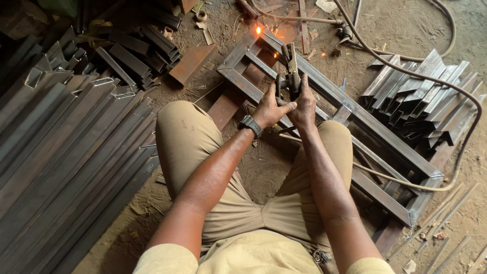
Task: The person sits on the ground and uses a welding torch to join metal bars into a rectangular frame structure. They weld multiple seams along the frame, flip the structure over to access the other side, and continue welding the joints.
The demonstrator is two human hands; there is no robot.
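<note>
Near the upper middle of the frame, the left hand (271, 107) and right hand (304, 104) were clamped together on a dark metal welding holder (290, 71). Its long, narrow, grimy body pointed up the frame at a rusty rectangular steel tube frame (324, 91), where orange sparks (258, 30) flared at the top corner. A black wristwatch (250, 125) circled the left wrist.

Dirt floor (253, 172), stacked steel bars (66, 152), daylight
</note>
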